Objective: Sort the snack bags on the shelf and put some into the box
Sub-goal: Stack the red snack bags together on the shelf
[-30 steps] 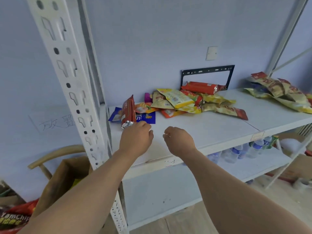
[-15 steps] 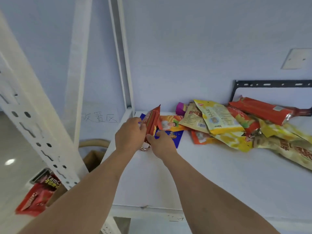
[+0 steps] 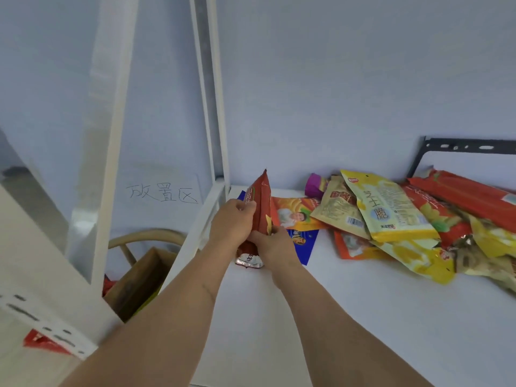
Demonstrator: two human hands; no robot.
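Left hand [image 3: 233, 223]: fingers curled round red bag [image 3: 261, 208], held upright.
Right hand [image 3: 275, 244]: pinches the bag's lower part.
Red bag: above shelf's [image 3: 349, 317] back-left corner.
Box [image 3: 139, 280]: beyond shelf's left edge, lower.
Other bags [image 3: 391, 208]: heaped along back edge.

Head camera looks forward and down, seemingly close over the shelf [image 3: 363, 317].

White shelf [image 3: 349, 317] w/ snack bags [image 3: 391, 219] piled at back right.
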